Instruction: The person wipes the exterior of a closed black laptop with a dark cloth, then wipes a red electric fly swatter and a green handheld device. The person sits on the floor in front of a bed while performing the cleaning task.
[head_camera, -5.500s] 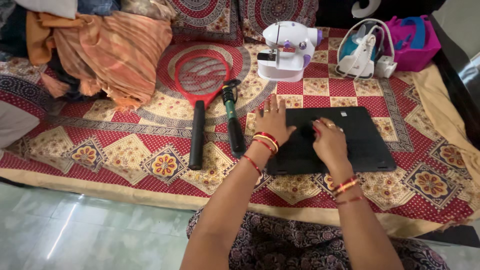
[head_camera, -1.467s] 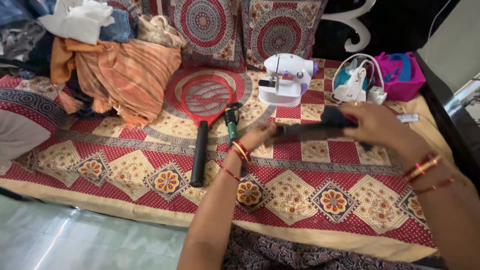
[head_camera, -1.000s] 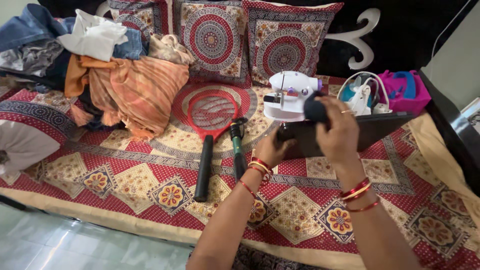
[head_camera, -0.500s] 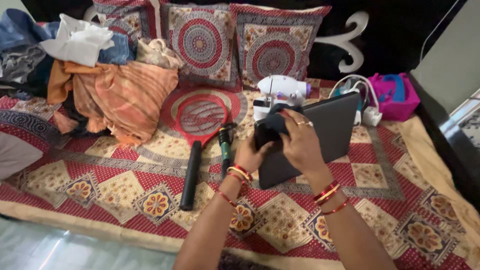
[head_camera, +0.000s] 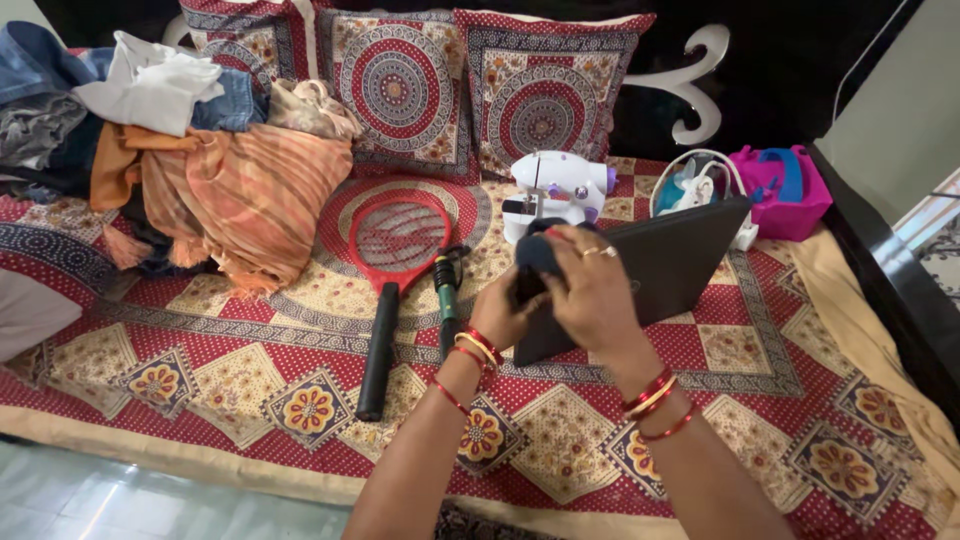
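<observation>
Left hand (head_camera: 505, 312) grips the tilted black laptop (head_camera: 660, 270) by its edge; right hand (head_camera: 592, 292) presses a dark cloth (head_camera: 537, 255) on it.

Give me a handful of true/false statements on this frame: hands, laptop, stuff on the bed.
1. The closed dark laptop lies flat on the bedspread. False: it is lifted and tilted, held in both hands.
2. The right hand presses a dark cloth against the laptop's near corner. True.
3. The left hand grips the red racket-shaped swatter. False: it holds the laptop's edge; the swatter lies untouched on the bed.
4. A small white sewing machine stands behind the laptop. True.
5. A pink bag sits at the bed's far right. True.
</observation>
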